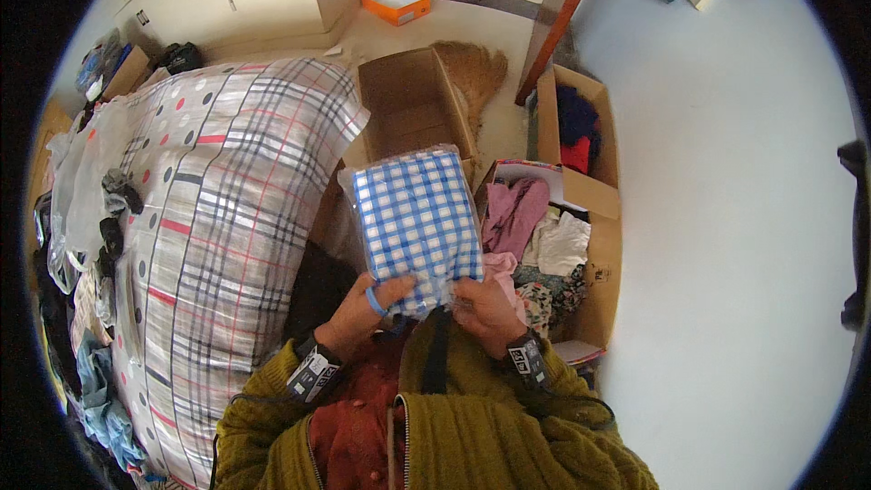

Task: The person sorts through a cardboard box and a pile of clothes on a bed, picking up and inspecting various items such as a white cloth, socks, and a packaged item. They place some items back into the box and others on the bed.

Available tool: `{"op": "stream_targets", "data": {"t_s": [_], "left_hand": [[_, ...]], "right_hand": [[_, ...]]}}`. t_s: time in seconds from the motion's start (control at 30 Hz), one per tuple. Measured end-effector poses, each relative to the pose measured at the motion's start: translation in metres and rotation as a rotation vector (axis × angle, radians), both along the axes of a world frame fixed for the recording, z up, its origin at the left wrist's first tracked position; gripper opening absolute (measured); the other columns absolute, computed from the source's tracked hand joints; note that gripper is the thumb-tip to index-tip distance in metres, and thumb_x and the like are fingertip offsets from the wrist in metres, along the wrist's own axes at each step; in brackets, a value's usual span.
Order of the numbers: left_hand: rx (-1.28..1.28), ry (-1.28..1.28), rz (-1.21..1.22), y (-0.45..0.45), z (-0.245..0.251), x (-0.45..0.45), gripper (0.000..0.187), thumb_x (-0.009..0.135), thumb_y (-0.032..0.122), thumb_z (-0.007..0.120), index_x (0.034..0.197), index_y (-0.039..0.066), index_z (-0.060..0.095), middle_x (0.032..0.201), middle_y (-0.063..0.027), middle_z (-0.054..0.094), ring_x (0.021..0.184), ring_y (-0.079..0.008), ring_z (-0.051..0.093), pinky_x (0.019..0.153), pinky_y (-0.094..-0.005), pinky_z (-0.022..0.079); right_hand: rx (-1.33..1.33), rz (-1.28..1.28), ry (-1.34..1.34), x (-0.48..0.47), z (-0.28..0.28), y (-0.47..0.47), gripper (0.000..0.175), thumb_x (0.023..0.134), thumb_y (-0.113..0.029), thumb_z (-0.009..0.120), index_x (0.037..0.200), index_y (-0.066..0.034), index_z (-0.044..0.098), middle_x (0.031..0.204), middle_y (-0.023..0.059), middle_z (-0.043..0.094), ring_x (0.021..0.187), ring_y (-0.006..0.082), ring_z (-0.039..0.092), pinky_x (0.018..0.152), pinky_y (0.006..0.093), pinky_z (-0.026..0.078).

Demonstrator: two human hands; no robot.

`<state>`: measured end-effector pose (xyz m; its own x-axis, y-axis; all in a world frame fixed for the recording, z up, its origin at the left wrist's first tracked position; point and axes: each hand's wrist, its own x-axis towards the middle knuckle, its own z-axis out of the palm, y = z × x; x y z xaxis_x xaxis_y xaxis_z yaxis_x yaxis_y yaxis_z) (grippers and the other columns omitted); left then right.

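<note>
A folded blue-and-white checked cloth (418,211) in a clear plastic wrapper is held up in front of me. My left hand (364,313) grips its near left corner, with the thumb on top and a blue band around the hand. At the near right corner, my right hand (486,309) pinches the bunched plastic. Beyond the packet stands an open cardboard box (408,95) whose visible inside is bare cardboard. To the right, another cardboard box (602,286) holds clothes, among them a mauve garment (520,214) and a white cloth (565,245). The fingers under the packet are hidden.
A bed with a plaid cover (238,218) fills the left side, bearing plastic bags (88,177). A straw broom (480,75) lies behind the open box. One more carton (602,102) holds dark clothes. An orange box (396,3) sits near the doorway; a white wall (714,218) bounds the right.
</note>
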<state>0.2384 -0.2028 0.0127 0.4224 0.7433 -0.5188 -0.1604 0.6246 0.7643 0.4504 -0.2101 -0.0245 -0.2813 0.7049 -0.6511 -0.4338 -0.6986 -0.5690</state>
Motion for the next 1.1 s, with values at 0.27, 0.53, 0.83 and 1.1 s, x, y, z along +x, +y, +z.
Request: {"op": "stream_targets", "data": {"t_s": [0.27, 0.53, 0.83, 1.1], "left_hand": [[0.085, -0.023, -0.16, 0.009, -0.042, 0.004, 0.043, 0.095, 0.022, 0.055, 0.131, 0.001, 0.048, 0.123, -0.0112, 0.057, 0.111, -0.0228, 0.058, 0.096, -0.0351, 0.045], [-0.017, 0.029, -0.106, 0.016, -0.071, -0.005, 0.025, 0.095, 0.012, 0.052, 0.118, 0.001, 0.054, 0.106, -0.0125, 0.063, 0.095, -0.0223, 0.063, 0.086, -0.0352, 0.051], [-0.087, 0.085, -0.069, 0.023, -0.074, -0.011, 0.022, 0.096, 0.012, 0.052, 0.112, -0.002, 0.059, 0.098, -0.0132, 0.066, 0.087, -0.0213, 0.066, 0.081, -0.0347, 0.053], [-0.08, 0.087, -0.059, 0.026, -0.083, -0.015, 0.018, 0.095, 0.011, 0.052, 0.106, -0.002, 0.061, 0.092, -0.0125, 0.067, 0.083, -0.0209, 0.066, 0.078, -0.0341, 0.054]], "right_hand": [[0.26, -0.212, -0.25, 0.097, -0.054, -0.022, 0.032, 0.083, -0.002, 0.063, 0.114, -0.0048, 0.054, 0.094, 0.0046, 0.061, 0.08, 0.0193, 0.06, 0.071, 0.0347, 0.053], [0.209, -0.715, -0.211, 0.222, -0.083, 0.03, 0.05, 0.082, -0.005, 0.063, 0.128, -0.0047, 0.044, 0.102, 0.0105, 0.056, 0.086, 0.0253, 0.058, 0.075, 0.039, 0.054], [0.32, -0.756, -0.26, 0.386, -0.071, 0.212, 0.033, 0.084, -0.011, 0.063, 0.115, -0.0033, 0.054, 0.103, 0.0121, 0.059, 0.087, 0.0247, 0.06, 0.07, 0.0408, 0.053], [-0.019, -0.676, -0.195, 0.341, -0.228, 0.178, 0.024, 0.09, -0.019, 0.06, 0.11, -0.0063, 0.058, 0.094, 0.0128, 0.063, 0.078, 0.0243, 0.063, 0.062, 0.0376, 0.054]]}}
